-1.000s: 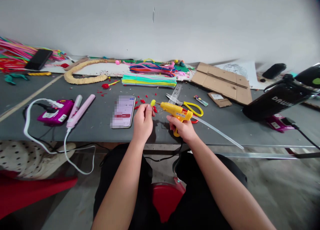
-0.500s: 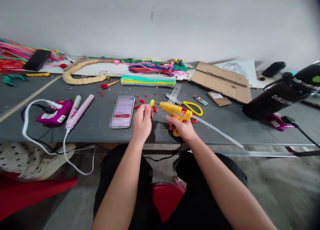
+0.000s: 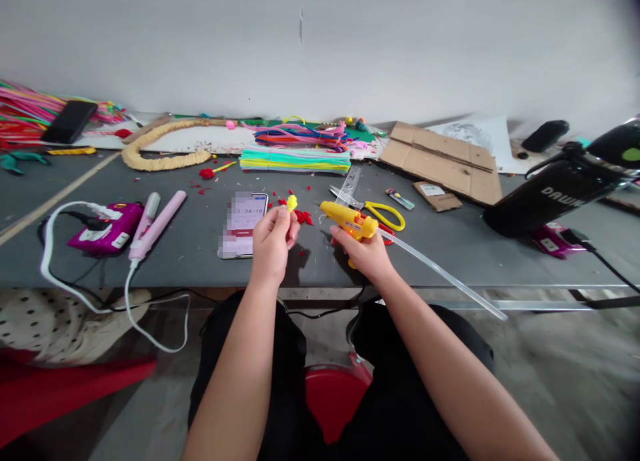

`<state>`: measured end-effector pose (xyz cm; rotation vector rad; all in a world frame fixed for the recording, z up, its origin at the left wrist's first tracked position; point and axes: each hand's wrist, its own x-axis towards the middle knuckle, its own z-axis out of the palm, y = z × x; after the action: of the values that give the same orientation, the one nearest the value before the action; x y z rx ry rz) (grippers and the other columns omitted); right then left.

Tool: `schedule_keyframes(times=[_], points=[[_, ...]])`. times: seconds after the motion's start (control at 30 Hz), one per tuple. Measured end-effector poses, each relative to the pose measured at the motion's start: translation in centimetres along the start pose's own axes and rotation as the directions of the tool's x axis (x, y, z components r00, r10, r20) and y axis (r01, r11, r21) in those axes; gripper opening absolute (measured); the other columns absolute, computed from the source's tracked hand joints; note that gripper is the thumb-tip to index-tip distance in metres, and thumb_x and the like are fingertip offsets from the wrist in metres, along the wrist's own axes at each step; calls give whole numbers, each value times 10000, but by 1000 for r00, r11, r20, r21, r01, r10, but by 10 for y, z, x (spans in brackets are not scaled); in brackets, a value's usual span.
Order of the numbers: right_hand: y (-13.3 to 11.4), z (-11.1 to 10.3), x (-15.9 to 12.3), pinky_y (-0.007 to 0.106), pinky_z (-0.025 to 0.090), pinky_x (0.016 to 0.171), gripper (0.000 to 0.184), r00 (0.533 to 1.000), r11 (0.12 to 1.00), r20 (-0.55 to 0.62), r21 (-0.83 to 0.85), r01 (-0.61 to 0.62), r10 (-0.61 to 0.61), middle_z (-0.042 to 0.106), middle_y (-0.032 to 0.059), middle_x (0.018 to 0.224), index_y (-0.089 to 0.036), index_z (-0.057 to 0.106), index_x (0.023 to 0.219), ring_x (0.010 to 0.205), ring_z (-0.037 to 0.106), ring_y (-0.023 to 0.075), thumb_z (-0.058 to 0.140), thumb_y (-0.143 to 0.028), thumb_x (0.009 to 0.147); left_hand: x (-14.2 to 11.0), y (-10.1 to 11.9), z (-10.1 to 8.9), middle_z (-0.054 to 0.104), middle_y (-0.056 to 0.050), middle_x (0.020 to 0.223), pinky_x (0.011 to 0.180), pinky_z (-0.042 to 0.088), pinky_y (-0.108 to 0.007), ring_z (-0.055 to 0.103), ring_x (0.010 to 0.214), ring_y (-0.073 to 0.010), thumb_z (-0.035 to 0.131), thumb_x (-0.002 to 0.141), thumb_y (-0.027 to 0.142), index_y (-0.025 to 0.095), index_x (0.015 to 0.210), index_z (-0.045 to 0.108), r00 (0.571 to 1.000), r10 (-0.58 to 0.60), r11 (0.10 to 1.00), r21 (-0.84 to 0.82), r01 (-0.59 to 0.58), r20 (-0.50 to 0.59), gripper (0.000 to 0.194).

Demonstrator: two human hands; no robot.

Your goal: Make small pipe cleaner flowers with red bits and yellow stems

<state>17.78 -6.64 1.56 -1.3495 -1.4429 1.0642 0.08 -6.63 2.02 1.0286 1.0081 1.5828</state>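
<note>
My left hand [image 3: 274,234] pinches a small yellow fuzzy piece [image 3: 292,202], which sticks up above the fingertips. Its lower part is hidden by my fingers. My right hand [image 3: 367,249] is wrapped around a yellow hot glue gun [image 3: 347,217], its nozzle pointing left, apart from the yellow piece. A long clear glue stick [image 3: 440,272] trails out of the gun's back end. Small red pieces [image 3: 303,217] lie scattered on the table just beyond my left hand. Partly behind the glue gun rest scissors [image 3: 384,214] with yellow and red handles.
A phone [image 3: 244,224] lies left of my left hand. Further left are a pink hair straightener [image 3: 159,224] and a purple power socket [image 3: 107,229]. Bundled pipe cleaners [image 3: 295,161] lie at the back. Cardboard [image 3: 443,162] and a black bottle [image 3: 555,191] are on the right.
My left hand has moved left with the yellow piece, away from the nozzle. The glue gun has tilted slightly and stays near its place, so the gap between them is wider.
</note>
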Motion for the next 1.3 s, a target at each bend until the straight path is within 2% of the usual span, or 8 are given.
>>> schedule_keyframes(times=[0.1,0.2,0.33,0.43,0.63,0.97,1.17,1.3], points=[[0,-7,8,311,445,666,345,992,952,-76,-295,76,-102,662,46,780,-213,653,841,711,581,192,554,-541,884,1,5,-5,449,25,551,423,222,-238,318,449,-68,647,896,411,185,714,591,999,-6,998,-62,3,-48,296],[-2,-9,21,334,452,735,399,988,858,-67,-507,85,-138,691,79,867,-214,672,895,815,624,234,498,-572,904,3,5,-10,467,25,551,424,220,-231,335,443,-60,660,885,379,178,728,606,995,-18,995,-104,8,-95,261],[-3,-3,36,349,469,777,479,994,758,-78,-652,12,-82,719,114,919,-214,699,935,905,662,275,504,-648,874,4,4,-16,467,30,556,422,233,-222,341,436,-55,659,884,381,180,733,590,992,-21,994,-105,8,-127,261],[-2,1,43,363,479,789,480,990,692,-84,-722,17,-113,732,128,981,-212,714,988,961,670,302,532,-636,854,4,6,-20,475,28,564,418,227,-220,339,432,-50,662,879,378,174,728,582,991,-32,994,-107,18,-129,266],[0,-2,61,394,491,732,478,986,585,-154,-806,-91,-60,729,172,879,-170,727,875,901,684,345,559,-613,814,1,7,-28,480,22,578,418,230,-216,345,441,-47,668,868,360,169,718,585,992,-48,993,-115,34,-119,256],[9,-24,87,411,494,742,558,976,467,-202,-873,-141,-83,725,204,957,-110,720,976,941,680,366,559,-616,803,2,5,-32,489,22,586,415,236,-199,351,446,-43,674,858,363,168,731,585,992,-65,993,-100,55,-105,249],[12,-39,91,398,475,733,617,974,493,-218,-854,-165,-52,704,210,947,-109,709,955,952,660,356,572,-687,790,1,4,-33,486,21,582,417,236,-206,352,447,-47,664,870,353,168,741,597,993,-70,993,-97,61,-96,235],[12,-47,84,361,434,681,610,993,567,-96,-823,-36,-76,669,132,844,-164,686,864,857,629,295,605,-755,735,1,2,-31,482,23,578,414,242,-211,354,444,-52,663,868,370,170,753,609,993,-69,996,-65,63,-94,237]])
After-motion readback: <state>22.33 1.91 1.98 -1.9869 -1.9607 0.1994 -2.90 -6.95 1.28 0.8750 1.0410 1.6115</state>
